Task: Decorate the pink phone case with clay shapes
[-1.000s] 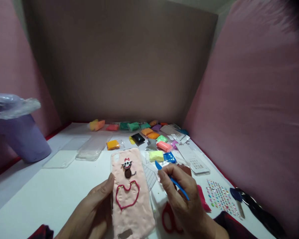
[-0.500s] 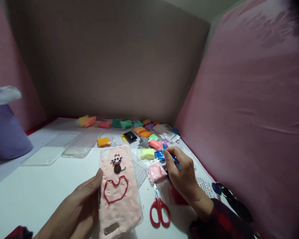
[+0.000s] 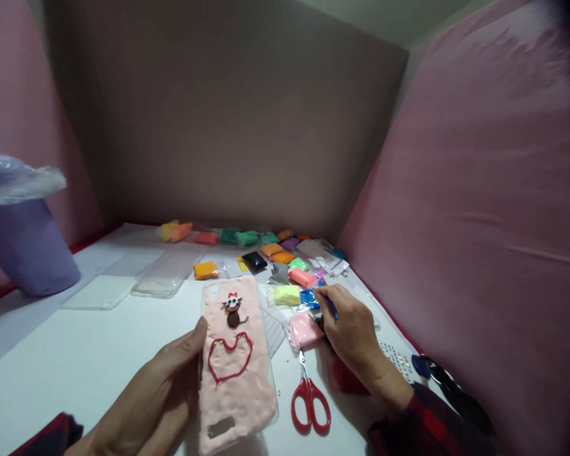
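My left hand (image 3: pixel 156 396) grips a phone case (image 3: pixel 235 367) covered in pale pink clay, thumb on its left edge. The case carries a small brown cat figure and a red heart outline. My right hand (image 3: pixel 351 332) is closed on a thin blue modelling tool (image 3: pixel 327 303), reaching among clay packets. A pink clay packet (image 3: pixel 304 329) lies just left of that hand, with a blue packet (image 3: pixel 308 296) and a yellow-green packet (image 3: pixel 287 294) beyond it. Red-handled scissors (image 3: pixel 310 402) lie between the case and my right wrist.
Several coloured clay packets (image 3: pixel 247 239) line the back of the white table (image 3: pixel 76 354). Clear phone cases (image 3: pixel 164 278) lie left of centre. A purple cup (image 3: pixel 26 244) with a plastic cover stands far left. A gem sticker sheet (image 3: pixel 396 358) and keys (image 3: pixel 444 380) sit at right. Pink panels wall in the table.
My right hand moved away from the case toward the clay packets, carrying the blue tool, which uncovered the scissors and the pink packet. My left hand kept hold of the case.
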### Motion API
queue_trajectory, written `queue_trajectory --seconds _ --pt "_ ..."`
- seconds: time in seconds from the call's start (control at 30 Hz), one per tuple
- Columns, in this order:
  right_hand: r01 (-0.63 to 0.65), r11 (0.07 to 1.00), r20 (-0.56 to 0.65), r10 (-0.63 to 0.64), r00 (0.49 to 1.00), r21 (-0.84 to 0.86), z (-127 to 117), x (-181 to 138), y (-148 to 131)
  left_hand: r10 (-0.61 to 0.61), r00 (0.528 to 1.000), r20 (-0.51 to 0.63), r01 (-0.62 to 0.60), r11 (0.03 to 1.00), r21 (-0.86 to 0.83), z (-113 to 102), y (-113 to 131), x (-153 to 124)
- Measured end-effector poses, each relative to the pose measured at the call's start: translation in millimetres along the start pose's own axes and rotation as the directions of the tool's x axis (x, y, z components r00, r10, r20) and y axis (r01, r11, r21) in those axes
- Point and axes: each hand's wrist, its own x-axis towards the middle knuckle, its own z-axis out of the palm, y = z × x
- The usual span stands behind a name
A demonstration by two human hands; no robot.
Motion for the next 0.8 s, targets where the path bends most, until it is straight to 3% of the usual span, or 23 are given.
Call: queue_trajectory --seconds 0.3,0.57,0.8 --pt "0.108 0.959 -0.113 -0.08 0.99 0.263 0.8 -7.1 -7.6 0.032 0.996 -0.082 -0.023 0.995 0.099 16.6 0.3 -2.6" --pt "0.285 0.873 -0.173 -0.234 0.957 0.395 -4.7 -24.5 -35.5 0.055 0.998 -0.028 -0.052 0.995 0.082 3.2 -5.5 3.2" --pt "0.342 0.818 -0.185 -0.289 0.939 0.462 -11.9 -31.2 -43.5 0.064 0.997 -0.05 -0.058 0.993 0.107 8.4 -4.0 1.2"
